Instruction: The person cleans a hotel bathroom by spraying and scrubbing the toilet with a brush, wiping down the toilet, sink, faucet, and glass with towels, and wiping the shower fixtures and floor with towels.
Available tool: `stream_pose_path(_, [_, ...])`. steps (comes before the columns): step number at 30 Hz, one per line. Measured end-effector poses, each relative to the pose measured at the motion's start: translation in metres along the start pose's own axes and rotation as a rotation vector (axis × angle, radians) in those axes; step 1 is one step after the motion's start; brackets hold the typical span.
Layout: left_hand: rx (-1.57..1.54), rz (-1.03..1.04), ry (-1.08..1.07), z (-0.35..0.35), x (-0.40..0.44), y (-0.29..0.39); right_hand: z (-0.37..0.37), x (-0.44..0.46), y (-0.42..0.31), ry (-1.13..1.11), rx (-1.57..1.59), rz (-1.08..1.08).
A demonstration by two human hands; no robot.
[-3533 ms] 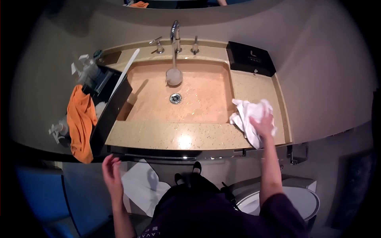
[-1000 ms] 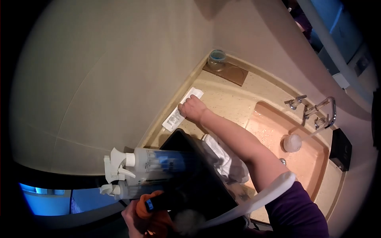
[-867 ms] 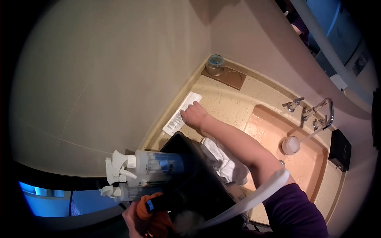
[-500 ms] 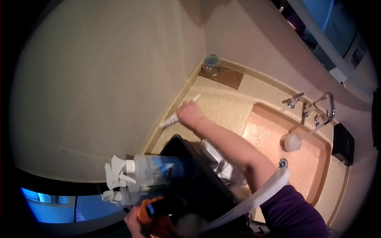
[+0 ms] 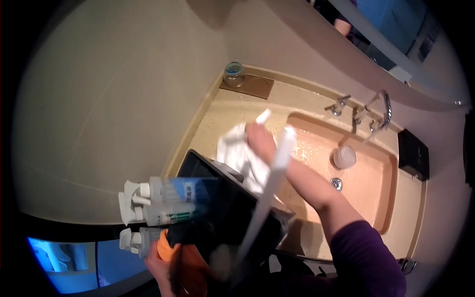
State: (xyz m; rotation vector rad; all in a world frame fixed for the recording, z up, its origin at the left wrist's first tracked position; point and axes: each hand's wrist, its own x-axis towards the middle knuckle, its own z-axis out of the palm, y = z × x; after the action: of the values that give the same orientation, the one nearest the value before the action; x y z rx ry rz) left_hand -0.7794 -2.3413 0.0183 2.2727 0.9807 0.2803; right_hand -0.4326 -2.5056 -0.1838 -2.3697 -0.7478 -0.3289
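Observation:
My right hand [image 5: 261, 140], at the end of a purple sleeve, is closed over the counter left of the sink. A slim white item [image 5: 263, 117], blurred, sticks out past its fingers. White cloth [image 5: 242, 153] spreads under and beside this hand, reaching the rim of a black caddy [image 5: 195, 159]; whether the hand grips the cloth is unclear. At lower left, my left hand [image 5: 157, 262] is curled beside an orange item [image 5: 170, 247] at the caddy; its fingers are partly hidden. Spray bottles [image 5: 170, 190] with white trigger heads lean out of the caddy.
A long pale handle [image 5: 267, 198] rises across the caddy. In the pinkish sink [image 5: 366, 193] lies a whitish rounded object [image 5: 345, 157], under water from the chrome faucet [image 5: 386, 111]. A glass jar [image 5: 234, 74] stands on a brown tray [image 5: 260, 88]. A black box [image 5: 413, 154] sits at right.
My right hand has moved from the wall side toward the sink and caddy. White cloth now lies spread beside it. The view has shifted, and the caddy has turned slightly.

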Motion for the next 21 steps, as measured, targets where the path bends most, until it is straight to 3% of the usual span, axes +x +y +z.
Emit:
stream_pose_path(1, [-0.024,0.142,0.109,0.005,0.000,0.005,-0.017,0.028,0.003,-0.063,-0.160,0.034])
stream_pose_path(2, [-0.005,0.151,0.088,0.002,0.002,0.006,-0.029,0.045,0.006,-0.134,-0.126,0.214])
stream_pose_path(4, [0.031,0.123,0.110,0.002,0.005,0.013,-0.046,0.052,0.021,-0.088,-0.300,0.261])
stream_pose_path(6, [-0.056,0.128,0.104,0.004,0.004,0.020,-0.069,0.035,0.042,-0.133,-0.208,0.393])
stream_pose_path(8, [-0.104,0.160,0.118,0.008,0.010,0.026,-0.118,0.006,0.060,-0.244,-0.032,0.370])
stream_pose_path(10, [0.003,0.187,0.179,0.011,0.019,0.042,-0.191,-0.038,0.053,-0.293,0.498,0.549])
stream_pose_path(12, [0.108,0.222,0.235,0.018,0.024,0.052,-0.279,-0.108,0.009,-0.123,0.943,0.506])
stream_pose_path(14, [0.098,0.179,0.218,0.022,0.013,0.069,-0.353,-0.203,0.007,0.063,1.075,0.666])
stream_pose_path(15, [0.143,0.206,0.244,0.025,0.011,0.073,-0.385,-0.237,-0.032,0.296,1.379,0.432])
stream_pose_path(17, [0.177,0.261,0.243,0.033,0.008,0.070,-0.436,-0.326,-0.056,0.690,1.365,0.429])
stream_pose_path(21, [0.350,0.213,0.230,0.035,0.002,0.066,-0.495,-0.458,-0.124,0.970,1.132,0.521])
